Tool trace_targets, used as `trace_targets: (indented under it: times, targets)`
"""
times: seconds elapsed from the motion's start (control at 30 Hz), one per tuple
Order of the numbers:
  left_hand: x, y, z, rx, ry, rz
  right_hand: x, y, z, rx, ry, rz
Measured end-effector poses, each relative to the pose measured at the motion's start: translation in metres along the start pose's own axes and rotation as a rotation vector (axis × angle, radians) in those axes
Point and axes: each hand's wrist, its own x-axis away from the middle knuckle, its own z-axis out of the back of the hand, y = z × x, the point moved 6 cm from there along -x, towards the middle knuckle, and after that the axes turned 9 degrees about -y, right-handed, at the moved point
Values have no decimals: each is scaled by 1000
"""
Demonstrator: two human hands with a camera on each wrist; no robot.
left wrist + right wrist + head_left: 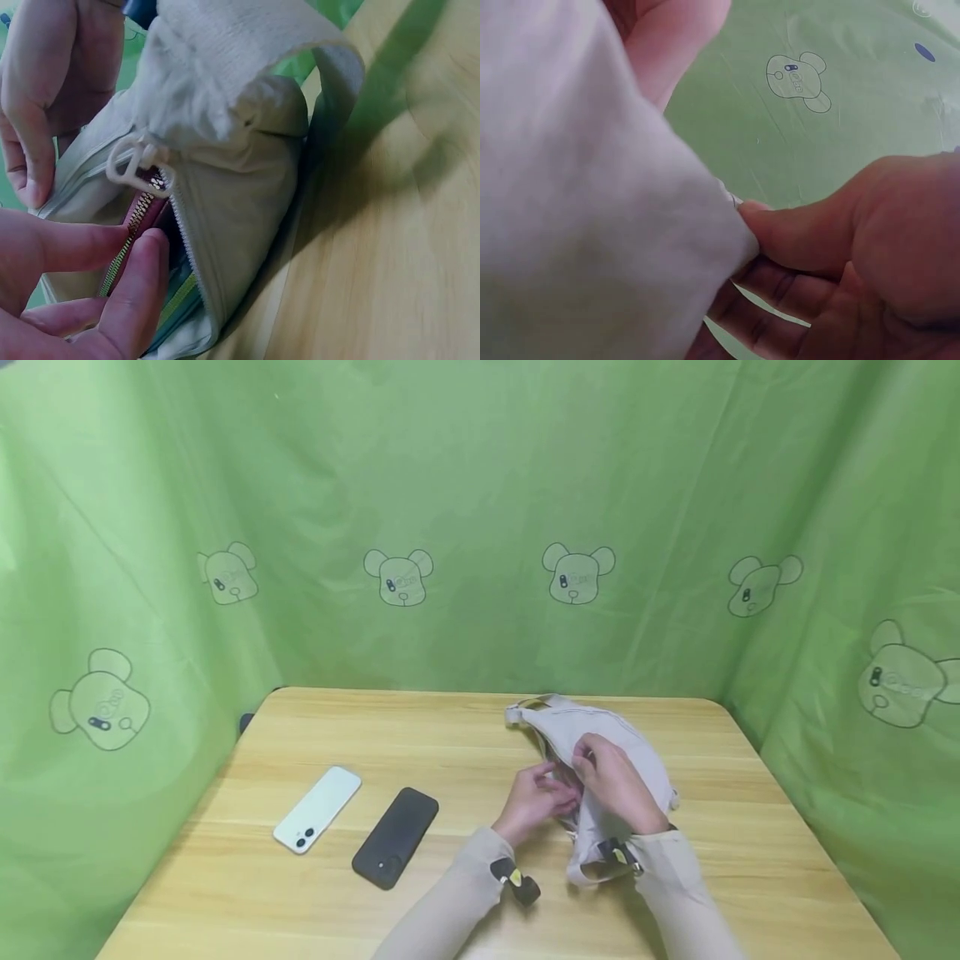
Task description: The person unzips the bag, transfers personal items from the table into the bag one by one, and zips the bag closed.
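A pale crossbody bag (628, 735) lies on the right half of the table, its zipped opening parted. My left hand (534, 802) reaches into that opening. In the left wrist view, its thumb and fingers pinch a dark red zippered pouch (142, 212) with gold-coloured teeth; most of the pouch is hidden inside the bag. Beside it in the bag shows a dark green item with a lighter green edge (177, 300). My right hand (617, 783) pinches the edge of the bag's opening between thumb and fingers, plain in the right wrist view.
Left of the bag, a black phone (396, 837) and a white phone (318, 808) lie apart on the wooden table (300, 918). The bag's strap (341, 82) loops out at its near end. Green curtains (480, 460) with bear-head drawings surround the table's back and sides.
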Motion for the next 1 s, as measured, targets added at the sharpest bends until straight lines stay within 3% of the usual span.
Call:
trace_targets:
  times: [0.43,1.0]
  targets:
    - [-3,-2,-1,-41,-7,18,-3,-1,-3,-3,-8,25]
    - [-2,-1,-4,-19,-78,41,1,5,8,8,19,-77]
